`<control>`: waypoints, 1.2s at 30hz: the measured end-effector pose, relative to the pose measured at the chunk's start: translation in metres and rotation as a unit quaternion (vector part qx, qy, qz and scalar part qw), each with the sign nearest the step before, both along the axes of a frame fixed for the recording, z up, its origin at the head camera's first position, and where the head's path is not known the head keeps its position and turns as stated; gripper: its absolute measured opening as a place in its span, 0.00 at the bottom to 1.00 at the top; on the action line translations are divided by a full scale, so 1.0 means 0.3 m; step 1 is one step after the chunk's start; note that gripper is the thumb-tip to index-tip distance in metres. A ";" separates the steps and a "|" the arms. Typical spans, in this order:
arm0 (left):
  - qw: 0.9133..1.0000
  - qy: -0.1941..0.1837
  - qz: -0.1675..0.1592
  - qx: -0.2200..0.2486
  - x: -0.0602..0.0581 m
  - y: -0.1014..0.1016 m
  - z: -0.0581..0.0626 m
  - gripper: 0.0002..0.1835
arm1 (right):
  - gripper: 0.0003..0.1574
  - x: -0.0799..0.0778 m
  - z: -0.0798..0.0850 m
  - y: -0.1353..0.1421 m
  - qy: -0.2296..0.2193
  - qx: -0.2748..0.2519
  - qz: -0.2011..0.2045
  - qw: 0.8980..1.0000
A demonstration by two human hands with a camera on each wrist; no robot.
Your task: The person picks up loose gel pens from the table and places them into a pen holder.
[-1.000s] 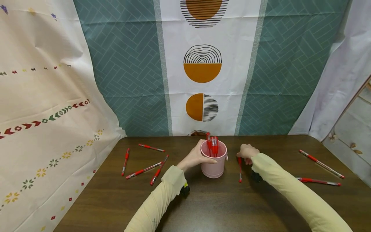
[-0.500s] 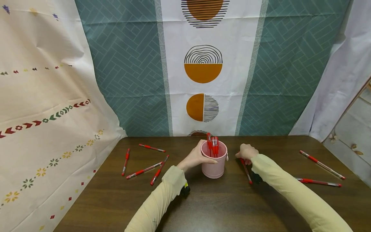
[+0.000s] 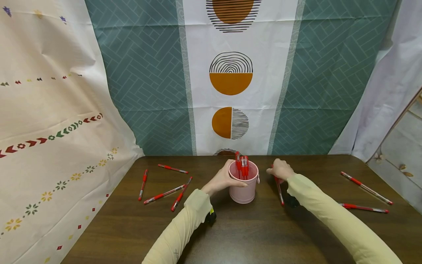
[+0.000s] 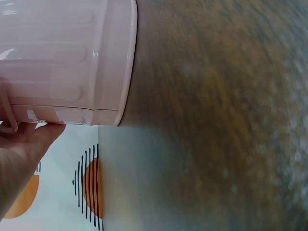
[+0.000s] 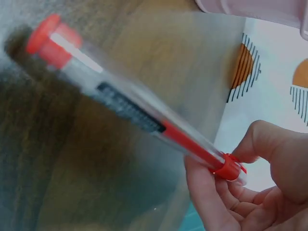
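Note:
A pink bucket (image 3: 242,193) stands on the table with several red pens (image 3: 244,167) upright inside. My left hand (image 3: 224,179) grips the bucket at its rim from the left, thumb across the front. In the left wrist view that hand (image 4: 24,156) shows beside the bucket wall (image 4: 62,53), its handle near the fingers. Right of the bucket, my right hand (image 3: 281,169) pinches a red gel pen (image 3: 279,191) near its far end. The right wrist view shows the clear-barrelled pen (image 5: 139,106) slanting away from thumb and fingers, its red end plug farthest from the hand.
Several red pens lie on the left of the brown table (image 3: 244,234), among them an upright-lying one (image 3: 143,184) and two crossing close together (image 3: 165,194). Two more, a farther pen (image 3: 366,187) and a nearer pen (image 3: 364,208), lie at right. A patterned curtain (image 3: 230,121) hangs behind.
My right hand has lifted slightly and moved back, bringing the pen along. The pen's near end swung right, then back a little. My left hand and the bucket have stayed put.

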State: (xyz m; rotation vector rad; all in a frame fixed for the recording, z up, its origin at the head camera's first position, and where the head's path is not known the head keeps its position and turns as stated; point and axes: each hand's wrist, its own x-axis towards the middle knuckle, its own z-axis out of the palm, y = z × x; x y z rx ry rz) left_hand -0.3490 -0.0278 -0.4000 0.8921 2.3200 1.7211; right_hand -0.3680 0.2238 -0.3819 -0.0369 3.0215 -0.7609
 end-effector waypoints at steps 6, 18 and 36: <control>1.000 -0.001 -0.001 0.000 0.001 -0.001 -0.003 0.39 | 0.16 -0.002 0.025 0.002 0.013 -0.025 0.003 1.000; 1.000 -0.003 -0.001 0.001 0.005 -0.003 -0.004 0.39 | 0.12 0.007 0.088 0.006 0.065 -0.138 0.035 0.988; 1.000 -0.012 0.006 -0.005 0.001 -0.002 0.003 0.41 | 0.23 0.021 0.154 0.023 0.098 -0.367 0.103 0.919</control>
